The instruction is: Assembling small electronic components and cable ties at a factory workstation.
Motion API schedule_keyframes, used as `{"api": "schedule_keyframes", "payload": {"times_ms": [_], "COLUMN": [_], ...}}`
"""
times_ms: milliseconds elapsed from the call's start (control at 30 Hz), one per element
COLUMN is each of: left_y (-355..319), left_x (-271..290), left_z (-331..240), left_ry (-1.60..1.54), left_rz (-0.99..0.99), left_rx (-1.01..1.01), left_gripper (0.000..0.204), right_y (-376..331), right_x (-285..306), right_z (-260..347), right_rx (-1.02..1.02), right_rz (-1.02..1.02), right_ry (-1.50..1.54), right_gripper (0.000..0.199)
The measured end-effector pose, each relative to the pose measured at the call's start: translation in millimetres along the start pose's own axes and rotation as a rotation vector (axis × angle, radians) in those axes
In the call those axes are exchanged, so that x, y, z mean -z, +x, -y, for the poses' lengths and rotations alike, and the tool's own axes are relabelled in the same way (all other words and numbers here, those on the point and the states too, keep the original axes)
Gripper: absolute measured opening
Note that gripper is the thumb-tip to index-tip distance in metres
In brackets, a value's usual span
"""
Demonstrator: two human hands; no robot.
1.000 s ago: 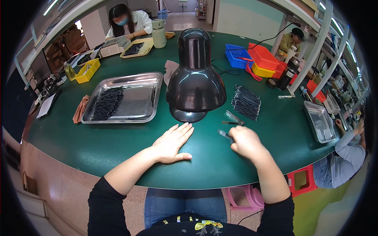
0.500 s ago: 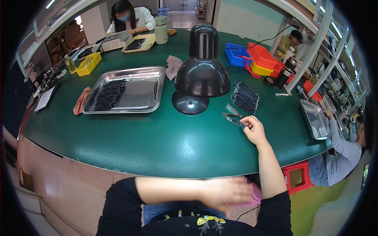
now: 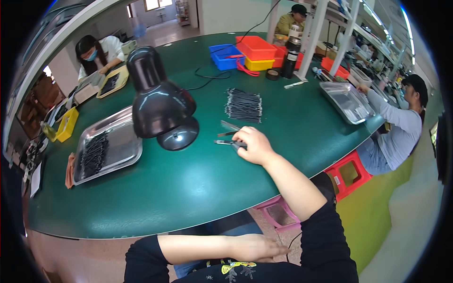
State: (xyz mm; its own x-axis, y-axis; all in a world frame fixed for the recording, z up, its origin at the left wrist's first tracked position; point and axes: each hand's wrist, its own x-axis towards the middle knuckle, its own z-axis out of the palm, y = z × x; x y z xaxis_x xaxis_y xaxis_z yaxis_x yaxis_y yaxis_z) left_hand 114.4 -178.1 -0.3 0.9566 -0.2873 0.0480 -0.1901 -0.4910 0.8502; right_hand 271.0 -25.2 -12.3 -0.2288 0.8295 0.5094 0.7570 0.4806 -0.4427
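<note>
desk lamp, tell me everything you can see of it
The desk lamp is glossy and near black, perhaps plastic or painted metal. Its head, narrow on top, flares into a wide hood and leans in this view. Its round base, with a small pale spot, rests on the table beside the metal tray, which the head partly hides. The bulb is hidden; neither right hand nor left hand touches it.

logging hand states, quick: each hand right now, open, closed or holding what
Left hand: open, fingers extended, nothing seen in it.
Right hand: fingers curled at the slim tools; whether gripping cannot be told.
</note>
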Motion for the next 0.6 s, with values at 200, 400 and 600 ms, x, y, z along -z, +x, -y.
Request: {"api": "schedule_keyframes", "payload": {"times_ms": [200,400,600], "left_y": [-54,-171,-115], "left_x": [66,92,83], "left_z": [8,23,24], "left_ry": [0.530,0.858,0.735], "left_rz": [-0.538,-0.687,-0.418], "left_rx": [0.115,0.720,0.530], "left_gripper": [0.041,0.061,0.082], "right_y": [-3,4,11], "right_x": [1,-8,-18], "right_z": [2,4,-3], "right_rx": [0.132,0.095,0.210], "right_rz": [-0.054,-0.053,-0.089], "right_ry": [-0.061,-0.015,-0.103], "right_gripper": [0.019,0.016,0.021]}}
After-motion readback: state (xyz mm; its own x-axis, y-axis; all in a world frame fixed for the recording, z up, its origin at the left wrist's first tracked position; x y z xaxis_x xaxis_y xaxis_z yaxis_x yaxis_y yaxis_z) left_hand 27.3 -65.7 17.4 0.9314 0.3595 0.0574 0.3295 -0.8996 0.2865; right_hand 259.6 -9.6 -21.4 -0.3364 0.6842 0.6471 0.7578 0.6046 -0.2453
